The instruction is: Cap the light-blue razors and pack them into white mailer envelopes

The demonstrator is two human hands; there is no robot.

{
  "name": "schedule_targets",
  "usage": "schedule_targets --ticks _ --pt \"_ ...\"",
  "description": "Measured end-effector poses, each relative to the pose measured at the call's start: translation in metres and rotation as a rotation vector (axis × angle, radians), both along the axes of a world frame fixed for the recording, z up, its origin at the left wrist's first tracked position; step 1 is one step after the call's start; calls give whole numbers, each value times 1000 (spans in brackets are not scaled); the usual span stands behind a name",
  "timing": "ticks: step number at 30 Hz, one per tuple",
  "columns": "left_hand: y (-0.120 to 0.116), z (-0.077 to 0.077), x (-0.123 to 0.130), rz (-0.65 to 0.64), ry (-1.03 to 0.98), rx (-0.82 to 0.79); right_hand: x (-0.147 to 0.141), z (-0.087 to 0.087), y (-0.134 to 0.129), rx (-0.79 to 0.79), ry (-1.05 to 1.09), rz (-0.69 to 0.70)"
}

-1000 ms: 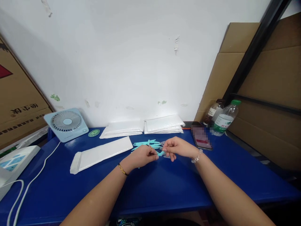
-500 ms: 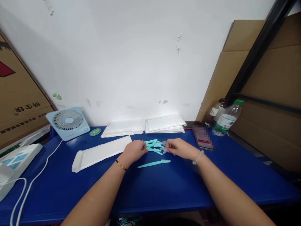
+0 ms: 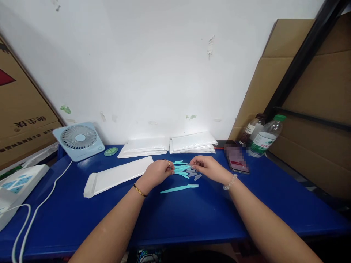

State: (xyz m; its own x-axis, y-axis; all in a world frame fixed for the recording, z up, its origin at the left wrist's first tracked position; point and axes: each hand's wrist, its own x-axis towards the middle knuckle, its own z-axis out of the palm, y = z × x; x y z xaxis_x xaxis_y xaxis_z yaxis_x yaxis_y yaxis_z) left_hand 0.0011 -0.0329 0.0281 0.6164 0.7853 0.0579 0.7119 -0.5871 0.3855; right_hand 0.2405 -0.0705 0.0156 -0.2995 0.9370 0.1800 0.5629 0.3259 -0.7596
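Note:
Several turquoise razor-like sticks (image 3: 182, 174) lie in a loose pile between my two hands. My left hand (image 3: 161, 171) pinches the left end of one turquoise stick at the pile's left side. The fingertips of my right hand (image 3: 204, 166) are pressed together at the other end of a stick, at the pile's upper right. Small clear covers (image 3: 197, 177) lie just below my right fingers. A single turquoise razor (image 3: 179, 189) rests apart, nearer the front edge. To the left is a long white padded envelope (image 3: 117, 176), its flap end toward the left.
Two stacks of white envelopes (image 3: 144, 147) lie against the wall. A blue fan (image 3: 80, 140) and green disc (image 3: 111, 151) sit left, near a white power strip (image 3: 19, 188) with cables. A phone (image 3: 238, 159) and bottles (image 3: 264, 138) stand right on the blue table (image 3: 192, 219).
My right hand has risen slightly from the clear covers to the end of a turquoise stick. More of the covers show below it. My left hand has shifted slightly right and up.

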Motion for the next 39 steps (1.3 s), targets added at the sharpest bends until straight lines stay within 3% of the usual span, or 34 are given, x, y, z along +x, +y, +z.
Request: schedule_targets --ticks 4,7,14,20,26,33,39 --pt "-3 -2 3 -104 -54 -78 -3 1 -3 -149 67 89" --pt "-4 -5 4 -144 -19 -157 0 4 -4 -188 -1 177" --pt "11 -17 -2 40 70 81 15 -8 5 5 -392 55" --pt "18 -21 -4 9 89 59 17 -14 6 7 -447 76" --pt "16 -16 -7 48 -85 -39 19 -4 6 35 -151 -36" --pt "21 -15 -11 77 -285 -153 13 -9 18 -89 544 -204" --pt "20 -14 -11 38 -335 -217 0 -13 17 -71 699 -252"
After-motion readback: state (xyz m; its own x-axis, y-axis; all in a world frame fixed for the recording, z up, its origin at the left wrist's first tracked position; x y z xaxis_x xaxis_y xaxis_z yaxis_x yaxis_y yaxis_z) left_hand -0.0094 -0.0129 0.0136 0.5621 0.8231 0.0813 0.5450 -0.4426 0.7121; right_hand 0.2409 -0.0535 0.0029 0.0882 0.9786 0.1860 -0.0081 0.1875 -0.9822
